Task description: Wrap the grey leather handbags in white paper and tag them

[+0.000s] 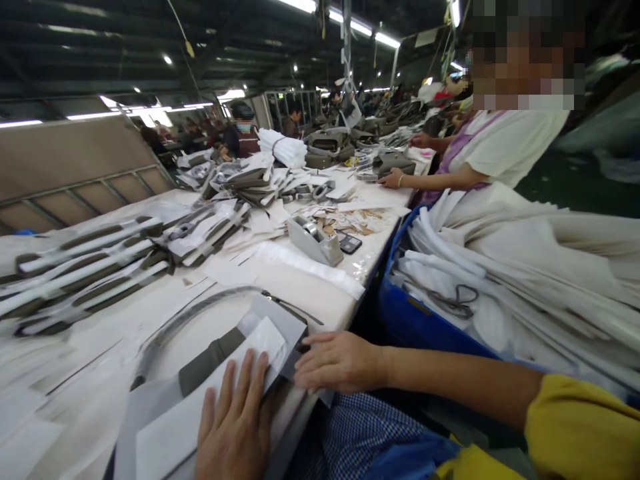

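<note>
A dark grey handbag point(213, 360) lies near the table's front edge, partly covered by pale wrapping sheets. Its curved handle point(165, 333), wrapped in clear film, arches away from me. Flat on a white paper strip point(173, 437) over the bag rests my left hand point(237, 413), fingers spread. My right hand point(340, 363) is at the bag's right end, its fingers stretched out beside the dark corner. Whether those fingertips press on the bag or only hover by it is hard to tell. A thin dark strap point(293, 307) trails from the bag's far end.
A tape dispenser point(315, 240) and a small dark device point(349, 243) stand beyond the bag. Wrapped bag parts point(90, 267) lie at left, with more piled behind. A blue bin point(400, 300) of white foam sheets is at right. A co-worker point(480, 147) handles a grey bag.
</note>
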Demonstrator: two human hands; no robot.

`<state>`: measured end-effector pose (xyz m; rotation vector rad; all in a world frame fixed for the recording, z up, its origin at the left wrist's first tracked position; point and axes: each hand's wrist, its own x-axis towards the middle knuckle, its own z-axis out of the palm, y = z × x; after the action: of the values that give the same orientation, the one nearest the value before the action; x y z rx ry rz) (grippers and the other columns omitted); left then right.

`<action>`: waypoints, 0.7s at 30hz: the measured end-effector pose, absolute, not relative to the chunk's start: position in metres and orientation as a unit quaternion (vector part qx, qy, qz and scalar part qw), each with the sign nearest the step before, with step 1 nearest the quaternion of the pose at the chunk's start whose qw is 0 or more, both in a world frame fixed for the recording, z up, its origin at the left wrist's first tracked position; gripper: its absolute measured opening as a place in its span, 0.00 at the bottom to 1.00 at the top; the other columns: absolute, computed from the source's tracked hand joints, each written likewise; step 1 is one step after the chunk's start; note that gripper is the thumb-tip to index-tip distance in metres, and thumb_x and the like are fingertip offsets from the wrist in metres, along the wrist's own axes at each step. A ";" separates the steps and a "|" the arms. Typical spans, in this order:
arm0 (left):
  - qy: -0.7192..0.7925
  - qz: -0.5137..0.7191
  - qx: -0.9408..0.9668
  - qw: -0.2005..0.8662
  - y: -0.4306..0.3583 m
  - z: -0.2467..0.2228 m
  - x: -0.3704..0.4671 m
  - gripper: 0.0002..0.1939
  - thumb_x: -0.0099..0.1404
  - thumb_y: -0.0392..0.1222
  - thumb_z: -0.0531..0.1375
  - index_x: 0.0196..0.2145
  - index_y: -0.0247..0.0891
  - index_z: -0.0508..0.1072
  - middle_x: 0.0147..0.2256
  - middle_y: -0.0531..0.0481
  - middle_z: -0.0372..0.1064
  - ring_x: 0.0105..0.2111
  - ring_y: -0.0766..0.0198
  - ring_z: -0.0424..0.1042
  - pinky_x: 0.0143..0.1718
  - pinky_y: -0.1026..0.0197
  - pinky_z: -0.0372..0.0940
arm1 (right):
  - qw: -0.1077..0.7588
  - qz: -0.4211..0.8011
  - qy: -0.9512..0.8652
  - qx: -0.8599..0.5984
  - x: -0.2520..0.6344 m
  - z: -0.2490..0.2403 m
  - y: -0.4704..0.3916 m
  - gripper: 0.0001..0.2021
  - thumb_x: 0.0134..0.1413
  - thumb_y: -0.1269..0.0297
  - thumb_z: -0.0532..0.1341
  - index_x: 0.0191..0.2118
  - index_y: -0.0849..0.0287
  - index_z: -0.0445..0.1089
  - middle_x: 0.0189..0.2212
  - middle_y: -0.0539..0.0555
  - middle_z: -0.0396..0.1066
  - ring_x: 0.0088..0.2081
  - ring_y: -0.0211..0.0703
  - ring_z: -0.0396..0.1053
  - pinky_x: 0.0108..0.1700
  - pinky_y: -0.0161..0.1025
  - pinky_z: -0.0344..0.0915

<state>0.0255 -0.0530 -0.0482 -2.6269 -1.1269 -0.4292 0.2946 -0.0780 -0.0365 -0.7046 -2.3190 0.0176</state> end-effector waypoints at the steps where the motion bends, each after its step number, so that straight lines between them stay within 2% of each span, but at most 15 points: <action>1: -0.388 -0.144 -0.902 0.123 -0.053 -0.048 0.026 0.34 0.70 0.35 0.45 0.70 0.49 0.39 0.67 0.47 0.52 0.67 0.44 0.50 0.62 0.33 0.50 | 0.367 0.002 -0.873 -0.322 0.311 -0.031 -0.084 0.12 0.67 0.67 0.55 0.53 0.56 0.70 0.48 0.52 0.77 0.53 0.37 0.71 0.66 0.40 0.57; 4: -0.396 -0.162 -0.896 0.120 -0.053 -0.048 0.026 0.35 0.71 0.37 0.47 0.70 0.50 0.38 0.67 0.46 0.53 0.66 0.43 0.51 0.63 0.33 0.50 | 0.367 -0.068 -0.727 -0.576 0.383 -0.015 -0.102 0.11 0.67 0.63 0.56 0.51 0.51 0.71 0.47 0.51 0.76 0.51 0.43 0.72 0.60 0.43 0.64; 5: -0.397 -0.167 -0.895 0.117 -0.053 -0.048 0.027 0.35 0.71 0.37 0.47 0.70 0.50 0.38 0.67 0.46 0.53 0.66 0.43 0.51 0.63 0.33 0.50 | 0.324 -0.086 -0.662 -0.670 0.412 -0.012 -0.110 0.12 0.66 0.62 0.56 0.52 0.48 0.70 0.50 0.51 0.75 0.53 0.45 0.70 0.61 0.43 0.63; 8: -0.395 -0.175 -0.896 0.103 -0.054 -0.050 0.027 0.35 0.70 0.35 0.46 0.70 0.53 0.37 0.66 0.48 0.54 0.66 0.44 0.50 0.63 0.31 0.48 | 0.294 -0.130 -0.565 -0.760 0.493 -0.013 -0.139 0.17 0.62 0.63 0.60 0.56 0.56 0.67 0.57 0.64 0.67 0.60 0.59 0.62 0.63 0.54 0.56; 10: -0.396 -0.182 -0.895 0.099 -0.053 -0.051 0.027 0.35 0.70 0.35 0.46 0.70 0.54 0.37 0.66 0.49 0.54 0.67 0.44 0.49 0.64 0.31 0.48 | 0.272 -0.147 -0.509 -0.803 0.531 -0.020 -0.162 0.18 0.55 0.64 0.65 0.51 0.60 0.69 0.55 0.70 0.67 0.58 0.65 0.62 0.59 0.57 0.58; 12: -0.398 -0.189 -0.892 0.101 -0.052 -0.051 0.026 0.35 0.70 0.36 0.47 0.70 0.54 0.37 0.66 0.48 0.54 0.67 0.44 0.49 0.64 0.31 0.47 | 0.247 -0.145 -0.473 -0.833 0.550 -0.027 -0.182 0.12 0.52 0.64 0.66 0.43 0.60 0.72 0.49 0.70 0.71 0.52 0.65 0.67 0.52 0.55 0.63; 14: -0.392 -0.189 -0.894 0.102 -0.052 -0.051 0.026 0.35 0.70 0.36 0.46 0.70 0.54 0.37 0.66 0.49 0.54 0.67 0.45 0.50 0.64 0.30 0.46 | 0.225 -0.134 -0.453 -0.852 0.556 -0.029 -0.195 0.08 0.55 0.62 0.64 0.39 0.59 0.73 0.44 0.69 0.73 0.46 0.62 0.70 0.45 0.51 0.65; 17: -0.383 -0.188 -0.899 0.101 -0.053 -0.047 0.026 0.35 0.70 0.35 0.45 0.70 0.55 0.37 0.66 0.50 0.53 0.67 0.46 0.49 0.65 0.31 0.45 | 0.206 -0.116 -0.440 -0.866 0.552 -0.017 -0.198 0.17 0.62 0.53 0.59 0.50 0.57 0.72 0.45 0.67 0.74 0.42 0.59 0.72 0.41 0.48 0.63; 19: -0.383 -0.191 -0.898 0.101 -0.055 -0.044 0.027 0.35 0.71 0.36 0.46 0.70 0.54 0.38 0.67 0.50 0.53 0.67 0.46 0.49 0.65 0.31 0.45 | 0.204 -0.105 -0.433 -0.872 0.551 -0.002 -0.192 0.24 0.62 0.48 0.58 0.56 0.59 0.68 0.45 0.67 0.75 0.40 0.57 0.73 0.40 0.46 0.62; 21: -0.387 -0.192 -0.896 0.100 -0.056 -0.042 0.027 0.34 0.71 0.36 0.46 0.70 0.54 0.39 0.67 0.49 0.53 0.67 0.46 0.48 0.65 0.32 0.45 | 0.213 -0.097 -0.431 -0.872 0.551 0.013 -0.186 0.26 0.61 0.48 0.59 0.55 0.63 0.69 0.41 0.68 0.76 0.37 0.55 0.73 0.38 0.44 0.62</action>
<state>0.0273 -0.0564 -0.0423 -2.6490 -1.1444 -0.5688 0.5510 -0.1860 0.0131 -2.4200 -1.1962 -0.2701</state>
